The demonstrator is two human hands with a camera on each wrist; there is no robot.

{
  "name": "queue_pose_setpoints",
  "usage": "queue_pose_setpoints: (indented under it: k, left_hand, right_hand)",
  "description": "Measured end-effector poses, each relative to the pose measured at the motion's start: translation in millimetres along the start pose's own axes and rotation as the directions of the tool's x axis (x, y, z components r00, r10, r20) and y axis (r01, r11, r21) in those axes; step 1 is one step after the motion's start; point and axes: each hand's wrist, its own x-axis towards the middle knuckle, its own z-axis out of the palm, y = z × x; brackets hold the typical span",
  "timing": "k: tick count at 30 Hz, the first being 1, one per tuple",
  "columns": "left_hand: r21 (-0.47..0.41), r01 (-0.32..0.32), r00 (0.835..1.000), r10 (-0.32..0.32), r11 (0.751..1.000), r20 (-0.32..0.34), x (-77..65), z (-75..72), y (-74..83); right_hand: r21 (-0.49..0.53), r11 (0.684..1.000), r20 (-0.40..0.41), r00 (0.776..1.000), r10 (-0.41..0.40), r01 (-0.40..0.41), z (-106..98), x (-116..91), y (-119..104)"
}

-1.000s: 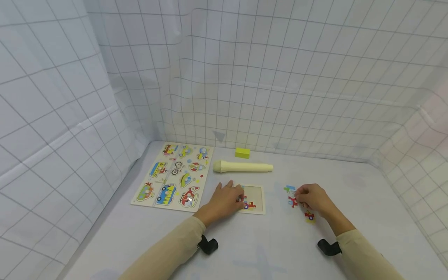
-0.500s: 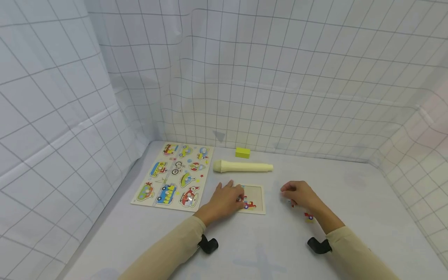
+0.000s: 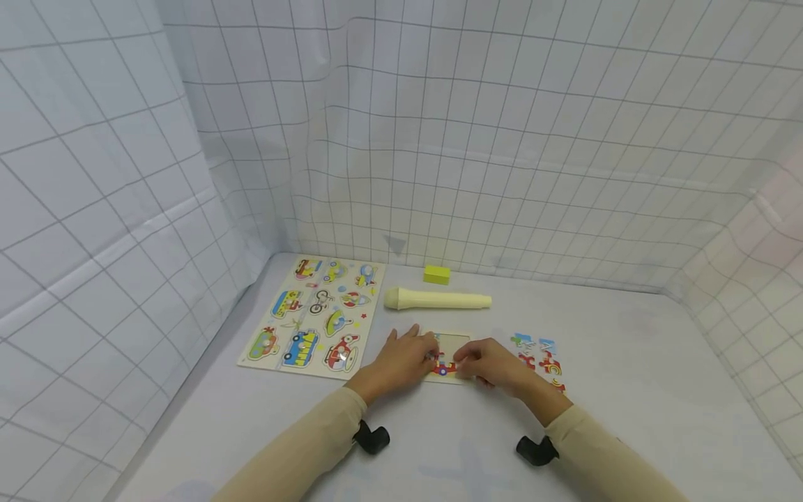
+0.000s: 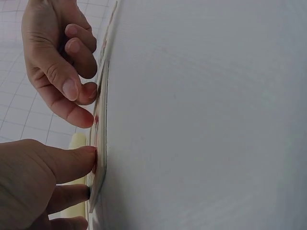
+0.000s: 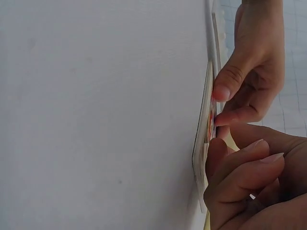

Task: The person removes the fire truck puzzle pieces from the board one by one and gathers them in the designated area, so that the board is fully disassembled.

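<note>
A small wooden jigsaw tray (image 3: 454, 339) lies in front of me, with picture pieces including a red car (image 3: 444, 367) along its lower part. My left hand (image 3: 403, 359) rests on the tray's left side; in the left wrist view its thumb (image 4: 79, 160) presses on the top. At the tray's right side is my right hand (image 3: 495, 366), fingers loosely bent, touching near the car piece. I see no piece between its fingertips, though part of the tray is hidden beneath it. Several loose jigsaw pieces (image 3: 550, 364), blue, red and yellow, lie to its right.
A large vehicle peg puzzle board (image 3: 316, 314) lies at the left. Behind the tray are a cream toy microphone (image 3: 442, 300) and a yellow block (image 3: 436, 275). White grid-patterned cloth (image 3: 502, 139) hangs at the back and sides.
My right hand has moved left from the loose pieces to the tray, uncovering the pieces it hid. My left hand has stayed on the tray.
</note>
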Motion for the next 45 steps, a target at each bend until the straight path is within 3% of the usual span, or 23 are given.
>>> queue_pose_setpoints:
  k: [9,23,29,38,45]
  left_hand:
    - [-0.009,0.011,1.000,-0.010,1.000,0.020,-1.0,-0.1,-1.9]
    - [-0.015,0.006,1.000,-0.006,1.000,0.021,-1.3,-1.5,-1.4]
    - [-0.027,0.004,1.000,-0.004,1.000,0.018,-1.8,-1.4,-2.6]
    - [-0.047,0.005,1.000,-0.004,0.999,0.023,-3.0,-2.6,-0.4]
    - [-0.053,0.001,1.000,0.000,0.999,0.017,-2.8,-3.4,0.6]
  right_hand:
    - [0.001,1.000,0.009,1.000,0.002,-0.002,6,4,-2]
    - [0.077,0.997,-0.047,0.999,0.007,-0.003,3,7,-3]
    - [0.113,0.993,-0.093,0.995,0.024,-0.013,-18,-3,2]
    - [0.116,0.991,-0.095,0.992,0.081,-0.070,-64,-42,26]
    - [0.054,0.994,-0.115,0.988,0.101,-0.095,-93,-64,43]
